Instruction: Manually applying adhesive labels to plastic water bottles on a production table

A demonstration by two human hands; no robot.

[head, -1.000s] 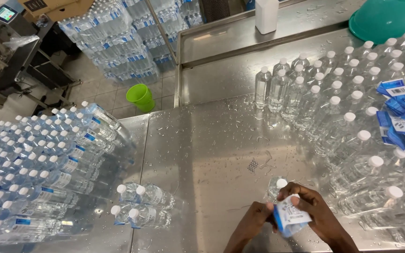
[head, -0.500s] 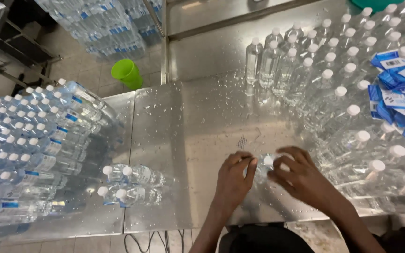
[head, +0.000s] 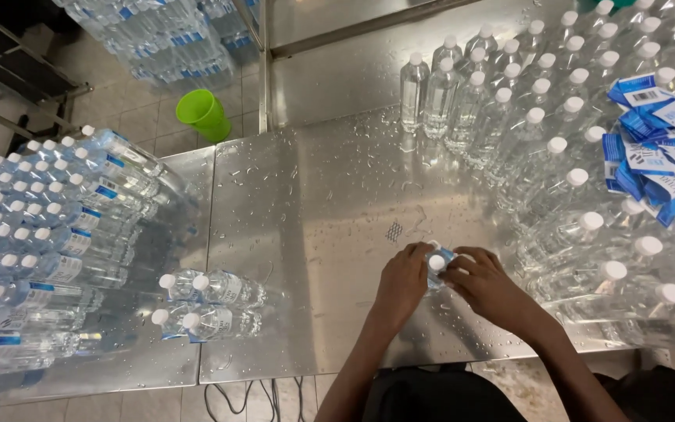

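A water-bottling workshop: a wet stainless-steel tabletop (head: 330, 187) carries rows of unlabelled capped bottles (head: 509, 101), a heap of blue-and-white labels (head: 658, 148), labelled bottles (head: 48, 227) massed at the left, and shrink-wrapped bottle packs (head: 166, 39) stacked on the tiled floor.

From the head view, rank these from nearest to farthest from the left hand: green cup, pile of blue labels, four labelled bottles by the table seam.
1. Four labelled bottles, left of the left hand.
2. Pile of blue labels, upper right.
3. Green cup, on the floor, upper left; close to the pile's distance.

Between my hands, a clear bottle (head: 436, 270) with white cap, blue-white label; green bucket (head: 204, 114) far up-left.
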